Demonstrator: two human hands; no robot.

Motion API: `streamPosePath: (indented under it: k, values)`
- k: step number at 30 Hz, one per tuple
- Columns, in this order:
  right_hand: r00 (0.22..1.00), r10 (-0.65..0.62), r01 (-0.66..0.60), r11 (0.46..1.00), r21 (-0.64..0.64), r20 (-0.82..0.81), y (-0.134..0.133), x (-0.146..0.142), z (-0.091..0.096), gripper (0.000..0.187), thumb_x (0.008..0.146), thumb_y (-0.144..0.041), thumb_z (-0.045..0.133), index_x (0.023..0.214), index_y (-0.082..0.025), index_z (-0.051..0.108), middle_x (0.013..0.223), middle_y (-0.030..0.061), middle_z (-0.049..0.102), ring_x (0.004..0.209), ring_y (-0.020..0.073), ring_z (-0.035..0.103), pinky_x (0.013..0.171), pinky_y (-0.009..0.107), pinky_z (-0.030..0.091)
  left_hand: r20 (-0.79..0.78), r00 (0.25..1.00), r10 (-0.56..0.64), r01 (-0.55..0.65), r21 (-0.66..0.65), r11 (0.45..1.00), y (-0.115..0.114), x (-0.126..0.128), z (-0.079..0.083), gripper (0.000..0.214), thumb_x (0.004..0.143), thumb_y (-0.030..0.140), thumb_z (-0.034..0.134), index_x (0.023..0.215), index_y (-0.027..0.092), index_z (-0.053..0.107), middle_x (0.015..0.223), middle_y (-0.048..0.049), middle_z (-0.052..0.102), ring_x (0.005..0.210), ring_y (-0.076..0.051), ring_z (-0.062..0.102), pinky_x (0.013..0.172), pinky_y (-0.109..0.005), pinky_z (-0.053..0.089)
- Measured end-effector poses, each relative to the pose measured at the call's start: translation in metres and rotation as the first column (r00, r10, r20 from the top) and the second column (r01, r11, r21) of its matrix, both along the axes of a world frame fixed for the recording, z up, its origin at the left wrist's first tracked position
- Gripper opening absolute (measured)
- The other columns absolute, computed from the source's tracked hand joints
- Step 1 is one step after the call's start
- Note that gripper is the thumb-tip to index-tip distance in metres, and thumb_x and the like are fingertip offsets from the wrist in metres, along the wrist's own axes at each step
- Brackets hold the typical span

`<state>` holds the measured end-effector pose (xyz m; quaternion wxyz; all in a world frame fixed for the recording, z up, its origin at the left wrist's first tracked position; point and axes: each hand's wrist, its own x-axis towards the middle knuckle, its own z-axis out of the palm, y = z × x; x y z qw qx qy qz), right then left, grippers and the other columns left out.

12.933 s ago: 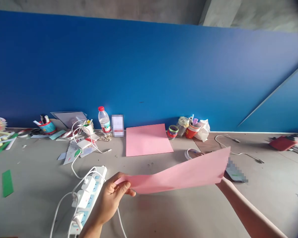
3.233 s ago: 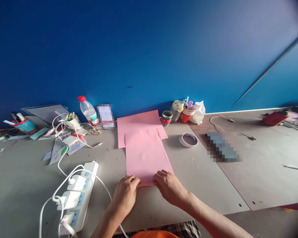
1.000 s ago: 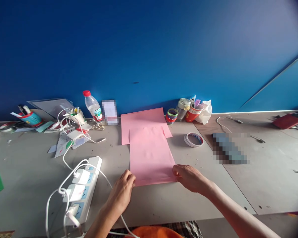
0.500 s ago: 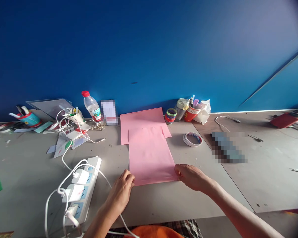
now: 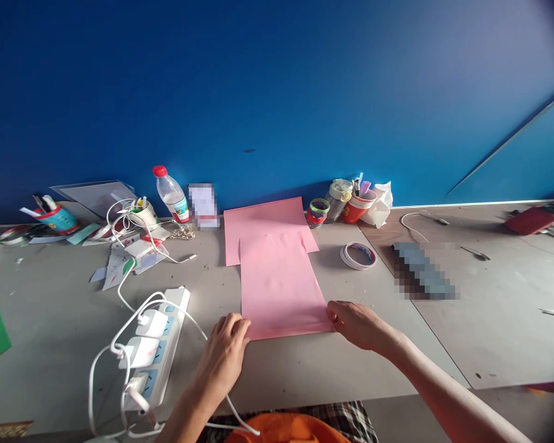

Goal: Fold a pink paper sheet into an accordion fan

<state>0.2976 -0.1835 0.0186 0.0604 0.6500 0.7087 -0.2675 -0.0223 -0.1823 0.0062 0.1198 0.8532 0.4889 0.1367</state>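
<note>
A pink sheet of paper (image 5: 279, 283) lies on the desk in front of me, its far end overlapping another pink sheet (image 5: 268, 215) near the wall. My left hand (image 5: 228, 344) is closed at the near left corner of the front sheet, fingers curled over the edge. At the near right corner, my right hand (image 5: 353, 320) pinches the same sheet between thumb and fingers. A narrow strip along the near edge looks turned up in a fold. The fingertips under the paper are hidden.
A white power strip (image 5: 178, 314) with plugged chargers and looping cables stands left of my left hand. Rolls of tape (image 5: 359, 256) lie right of the paper. Along the wall are a plastic bottle (image 5: 173, 197), a jar (image 5: 339, 200) and a red paper cup (image 5: 357, 209).
The strip along the paper's near edge shows more clearly as turned up. Both hands keep their hold at the corners, and the whole view has shifted slightly.
</note>
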Motion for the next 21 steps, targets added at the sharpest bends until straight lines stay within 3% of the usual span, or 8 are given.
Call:
streamPosePath:
  k: [5,11,17,21]
  values:
    - [0.998,0.022,-0.025,0.998,0.052,0.05,-0.007,-0.003,0.01,0.011,0.082,-0.015,0.051,0.089,-0.02,0.057,0.09,0.004,0.063,0.081,0.0188,0.058,0.064,0.028,0.034,0.05,0.999,-0.012,0.007,0.088,0.996,-0.008,0.025,0.011,0.027,0.086,0.009,0.045,0.108,0.021,0.054,0.107,-0.0083,0.057,0.102,-0.023,0.054,0.091,-0.043,0.046]
    - [0.991,0.126,-0.103,0.928,0.357,-0.04,-0.017,-0.031,0.023,0.029,0.083,-0.016,0.057,0.112,-0.018,0.056,0.106,0.0092,0.057,0.098,0.0239,0.049,0.082,0.034,0.036,-0.047,0.998,-0.053,0.058,0.114,0.992,-0.006,0.047,0.011,0.031,0.085,0.006,0.043,0.112,0.019,0.055,0.106,-0.0087,0.058,0.106,-0.024,0.05,0.097,-0.044,0.041]
    - [0.971,0.237,-0.217,0.858,0.466,0.018,-0.024,-0.064,0.001,0.01,0.084,-0.012,0.052,0.09,-0.017,0.059,0.091,0.0065,0.057,0.085,0.0207,0.048,0.074,0.032,0.032,-0.132,0.989,-0.065,0.078,0.1,0.992,-0.014,0.059,0.009,0.023,0.086,0.006,0.041,0.087,0.018,0.06,0.089,-0.0066,0.056,0.091,-0.022,0.051,0.092,-0.043,0.043]
    - [0.97,0.237,-0.227,0.801,0.555,0.054,-0.032,-0.068,-0.015,0.016,0.086,-0.009,0.045,0.078,-0.018,0.056,0.08,0.0043,0.055,0.074,0.0172,0.045,0.071,0.031,0.029,-0.141,0.988,-0.067,0.086,0.137,0.987,-0.021,0.057,0.003,0.024,0.087,0.005,0.04,0.084,0.018,0.06,0.088,-0.0062,0.056,0.088,-0.021,0.051,0.087,-0.04,0.045]
